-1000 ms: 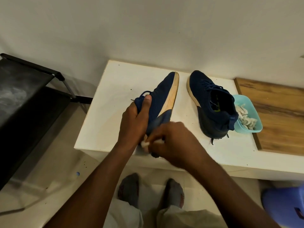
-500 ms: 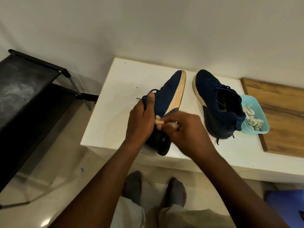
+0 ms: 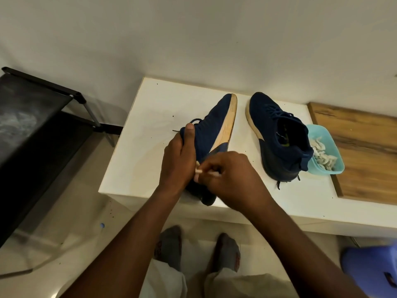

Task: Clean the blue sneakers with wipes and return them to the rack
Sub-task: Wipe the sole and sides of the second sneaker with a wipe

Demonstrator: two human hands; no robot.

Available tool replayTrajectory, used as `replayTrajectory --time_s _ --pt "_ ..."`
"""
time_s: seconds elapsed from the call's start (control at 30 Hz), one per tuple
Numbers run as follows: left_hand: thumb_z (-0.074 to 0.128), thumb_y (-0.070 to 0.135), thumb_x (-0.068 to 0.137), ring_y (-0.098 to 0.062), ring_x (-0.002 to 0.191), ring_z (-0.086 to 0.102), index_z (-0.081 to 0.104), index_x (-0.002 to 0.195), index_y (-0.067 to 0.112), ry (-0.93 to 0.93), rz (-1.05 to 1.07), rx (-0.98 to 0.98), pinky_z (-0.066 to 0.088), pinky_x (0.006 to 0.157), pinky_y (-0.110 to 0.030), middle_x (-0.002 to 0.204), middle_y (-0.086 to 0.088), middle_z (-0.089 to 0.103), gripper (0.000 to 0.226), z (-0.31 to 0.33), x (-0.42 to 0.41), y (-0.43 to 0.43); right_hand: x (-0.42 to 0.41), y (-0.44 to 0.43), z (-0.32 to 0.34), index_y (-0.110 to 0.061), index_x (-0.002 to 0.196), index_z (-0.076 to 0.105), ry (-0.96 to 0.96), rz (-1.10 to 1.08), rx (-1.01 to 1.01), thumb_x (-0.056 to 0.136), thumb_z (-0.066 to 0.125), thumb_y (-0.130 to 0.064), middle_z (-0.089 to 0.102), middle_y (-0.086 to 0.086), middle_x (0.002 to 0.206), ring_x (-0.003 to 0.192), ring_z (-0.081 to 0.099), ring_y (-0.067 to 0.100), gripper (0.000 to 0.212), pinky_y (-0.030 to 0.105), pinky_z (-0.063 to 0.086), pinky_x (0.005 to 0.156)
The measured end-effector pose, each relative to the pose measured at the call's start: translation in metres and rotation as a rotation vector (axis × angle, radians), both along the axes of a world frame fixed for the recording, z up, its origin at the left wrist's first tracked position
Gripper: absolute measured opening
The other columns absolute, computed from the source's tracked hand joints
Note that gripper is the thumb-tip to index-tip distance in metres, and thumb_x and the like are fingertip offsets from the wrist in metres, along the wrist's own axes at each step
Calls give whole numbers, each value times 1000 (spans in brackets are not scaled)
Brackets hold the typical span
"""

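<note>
1. Currently, the left hand [image 3: 179,160] grips the held shoe [image 3: 212,125] at its collar, with the thumb laid up along the upper; the other fingers are hidden behind the shoe
2. Held shoe: tipped on its side on the table [image 3: 150,136], with the tan sole facing right, the toe pointing toward the wall and the heel at the near edge
3. Right hand [image 3: 232,179]: the fingers are curled and pinch a white wipe [image 3: 198,169] against the heel end of the held shoe; only a small part of the wipe shows, between the two hands
4. Second shoe [image 3: 279,138]: upright on the table, just right of the held shoe and apart from it, toe toward the wall
5. Tub [image 3: 326,155]: light blue, just beside the second shoe's collar on its right side, at the left edge of the board [image 3: 361,147]; it holds crumpled wipes
6. Rack [image 3: 32,125]: black, on the floor left of the table, apart from both shoes
7. Stool [image 3: 371,269]: blue, on the floor at lower right
8. Feet [image 3: 171,246]: in grey socks, on the floor below the near table edge
</note>
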State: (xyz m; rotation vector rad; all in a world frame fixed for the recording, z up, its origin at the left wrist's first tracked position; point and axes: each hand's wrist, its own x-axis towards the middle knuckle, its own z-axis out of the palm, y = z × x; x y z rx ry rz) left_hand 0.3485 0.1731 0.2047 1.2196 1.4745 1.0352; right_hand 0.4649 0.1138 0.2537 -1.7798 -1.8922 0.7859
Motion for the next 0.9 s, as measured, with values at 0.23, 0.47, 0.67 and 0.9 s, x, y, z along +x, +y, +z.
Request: replayTrajectory --time_s 0.23,0.47,0.67,0.9 --pt "30 59 104 -13 106 65 65 116 24 -103 -20 -53 51 99 -39 112 4 70 51 0 3 -1 16 35 -16 -30 96 74 -96 -229 356 91 68 -33 62 -10 96 95 55 11 8 27 47 74" --pt "39 52 103 -18 81 67 67 73 26 -247 -42 -136 53 89 -47 77 5 71 49 5 0 2 -5 8 -19 -27 104 74 -81 -100 388 96 63 -20 66 -7 94 89 56 12 16 42 48 82" --pt "48 50 97 -21 103 71 76 91 30 -343 -90 -158 51 101 -51 102 2 77 35 8 2 1 34 42 -22 -30 107 75 -44 -239 495 93 64 -15 65 -7 101 98 53 14 23 41 48 84" --pt "51 47 102 -13 85 72 72 88 21 -351 -101 -143 57 83 -37 85 4 76 36 10 0 1 10 9 -18 -23 107 75 -48 -11 449 93 65 -13 67 -4 94 88 58 17 20 39 51 74"
